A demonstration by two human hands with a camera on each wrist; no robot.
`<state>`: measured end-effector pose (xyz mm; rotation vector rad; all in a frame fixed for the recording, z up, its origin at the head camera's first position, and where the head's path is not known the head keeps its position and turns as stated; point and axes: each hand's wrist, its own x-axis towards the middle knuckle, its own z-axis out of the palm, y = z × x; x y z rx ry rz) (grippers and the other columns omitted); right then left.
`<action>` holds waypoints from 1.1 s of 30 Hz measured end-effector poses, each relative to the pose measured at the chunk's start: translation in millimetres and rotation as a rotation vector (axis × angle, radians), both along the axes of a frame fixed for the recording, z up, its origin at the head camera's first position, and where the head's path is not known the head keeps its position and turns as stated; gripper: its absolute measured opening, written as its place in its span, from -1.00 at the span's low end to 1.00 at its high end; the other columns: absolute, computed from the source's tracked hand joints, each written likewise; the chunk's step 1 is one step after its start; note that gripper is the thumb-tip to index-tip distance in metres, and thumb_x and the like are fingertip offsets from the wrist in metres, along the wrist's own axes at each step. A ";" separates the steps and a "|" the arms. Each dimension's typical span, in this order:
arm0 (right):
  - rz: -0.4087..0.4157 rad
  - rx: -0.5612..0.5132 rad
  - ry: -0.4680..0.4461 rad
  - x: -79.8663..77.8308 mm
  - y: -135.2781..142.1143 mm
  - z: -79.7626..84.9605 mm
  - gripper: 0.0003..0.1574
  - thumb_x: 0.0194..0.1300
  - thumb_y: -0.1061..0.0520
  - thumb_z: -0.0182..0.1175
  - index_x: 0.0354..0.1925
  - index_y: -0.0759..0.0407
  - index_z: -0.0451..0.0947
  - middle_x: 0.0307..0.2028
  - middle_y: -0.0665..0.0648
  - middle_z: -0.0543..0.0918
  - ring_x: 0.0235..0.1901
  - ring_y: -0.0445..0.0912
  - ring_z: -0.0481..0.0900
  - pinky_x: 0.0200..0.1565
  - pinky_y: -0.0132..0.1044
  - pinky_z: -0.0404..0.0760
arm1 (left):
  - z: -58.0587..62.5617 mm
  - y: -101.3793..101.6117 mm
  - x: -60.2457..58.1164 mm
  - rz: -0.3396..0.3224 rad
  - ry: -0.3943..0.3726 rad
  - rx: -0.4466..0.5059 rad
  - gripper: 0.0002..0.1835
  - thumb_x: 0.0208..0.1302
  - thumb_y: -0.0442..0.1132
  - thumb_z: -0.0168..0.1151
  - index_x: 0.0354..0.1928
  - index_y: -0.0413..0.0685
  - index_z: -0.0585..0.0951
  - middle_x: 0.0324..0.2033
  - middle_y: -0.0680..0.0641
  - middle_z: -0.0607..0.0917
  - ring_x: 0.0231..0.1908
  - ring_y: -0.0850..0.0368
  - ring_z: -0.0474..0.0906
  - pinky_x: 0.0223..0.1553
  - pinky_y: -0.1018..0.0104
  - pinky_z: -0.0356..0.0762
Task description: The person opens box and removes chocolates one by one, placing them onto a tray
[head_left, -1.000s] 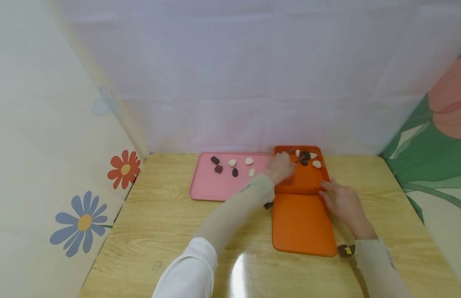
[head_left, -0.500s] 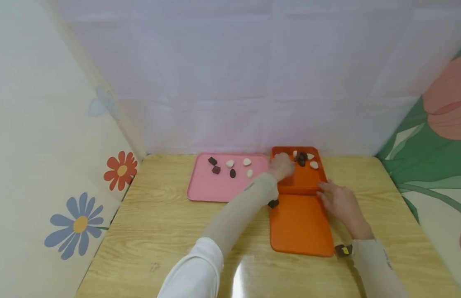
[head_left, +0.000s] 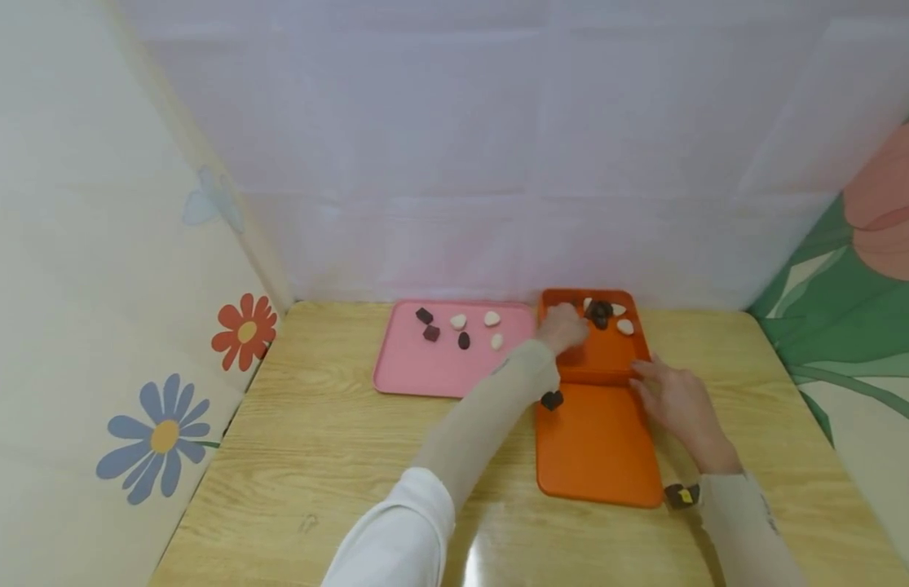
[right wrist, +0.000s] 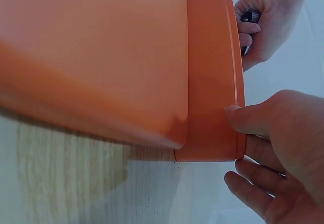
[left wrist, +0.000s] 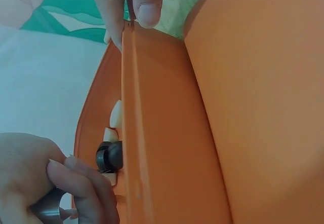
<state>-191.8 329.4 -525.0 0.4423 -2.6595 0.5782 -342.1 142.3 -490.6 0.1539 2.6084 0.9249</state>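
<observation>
My left hand (head_left: 564,328) is over the left part of the orange box (head_left: 601,359), its fingers curled round a dark shiny curved implement (left wrist: 49,206); most of that implement is hidden in the hand. A rounded dark end (left wrist: 112,155) shows inside the box among white pieces (left wrist: 116,115). At the box's front right corner, my right hand (head_left: 677,408) grips the wall, thumb (right wrist: 248,118) on the outer face and a finger behind it. The orange lid (head_left: 599,444) lies folded open toward me.
Left of the box is a pink tray (head_left: 406,375) with white pebble-like pieces (head_left: 492,319) and dark pieces (head_left: 431,333). Everything stands on a wood-grain table (head_left: 315,456), with a white sheet (head_left: 425,163) hanging behind and flowered panels at both sides.
My left hand has moved slightly right within the box, nearer the dark cluster. The right hand keeps its grip on the corner, and the pieces on the pink tray stay where they were.
</observation>
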 end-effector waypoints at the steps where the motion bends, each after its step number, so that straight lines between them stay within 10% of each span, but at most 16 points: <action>1: -0.002 0.001 -0.003 0.1 0.1 -0.2 -0.63 0.36 0.27 0.43 0.10 0.39 0.73 0.11 0.62 0.65 -0.27 0.45 0.75 -0.21 0.32 0.71 | -7.7 2.6 -5.2 0.008 0.009 -0.004 -0.61 0.58 -0.15 0.14 -0.51 -0.04 0.55 -0.70 0.05 0.38 -0.73 0.19 0.27 -0.72 0.31 0.25; 7: -0.011 -0.010 -0.035 0.9 0.6 -1.5 -0.63 0.39 0.25 0.41 0.12 0.37 0.73 0.14 0.63 0.61 -0.25 0.45 0.75 -0.17 0.34 0.71 | -25.0 7.0 -14.3 0.039 0.017 0.020 -0.75 0.43 -0.29 0.18 -0.48 -0.07 0.62 -0.69 0.03 0.44 -0.72 0.13 0.32 -0.73 0.24 0.30; 16: 0.001 -0.014 -0.010 0.1 1.2 -2.2 -0.66 0.37 0.28 0.42 0.09 0.38 0.73 0.10 0.62 0.64 -0.14 0.48 0.74 -0.15 0.35 0.71 | -3.2 2.4 9.4 0.046 0.064 0.033 -0.82 0.45 -0.36 0.25 -0.39 -0.11 0.67 -0.67 0.03 0.47 -0.72 0.21 0.32 -0.72 0.32 0.30; 22: 0.013 -0.024 0.030 0.3 0.4 -0.4 -0.69 0.35 0.30 0.44 0.04 0.39 0.75 0.07 0.63 0.66 -0.09 0.50 0.73 -0.16 0.36 0.71 | -0.6 1.4 8.2 0.018 0.048 0.053 -0.78 0.47 -0.36 0.23 -0.42 -0.11 0.63 -0.71 0.05 0.37 -0.74 0.19 0.23 -0.72 0.29 0.23; 27: 0.017 -0.032 0.042 0.7 1.5 -2.7 -0.69 0.34 0.30 0.44 0.03 0.39 0.75 0.06 0.64 0.66 -0.12 0.51 0.73 -0.16 0.36 0.70 | -21.9 6.0 -12.7 -0.001 0.053 0.045 -0.76 0.50 -0.27 0.18 -0.39 -0.06 0.68 -0.70 0.05 0.44 -0.73 0.17 0.30 -0.71 0.25 0.28; 33: 0.020 -0.028 0.039 -0.3 1.5 -2.0 -0.69 0.33 0.30 0.44 0.03 0.39 0.75 0.06 0.66 0.65 -0.10 0.53 0.72 -0.17 0.38 0.70 | -2.9 -0.5 -3.9 -0.014 0.115 0.000 -0.74 0.56 -0.15 0.19 -0.32 -0.06 0.70 -0.62 0.03 0.57 -0.69 0.17 0.36 -0.68 0.28 0.32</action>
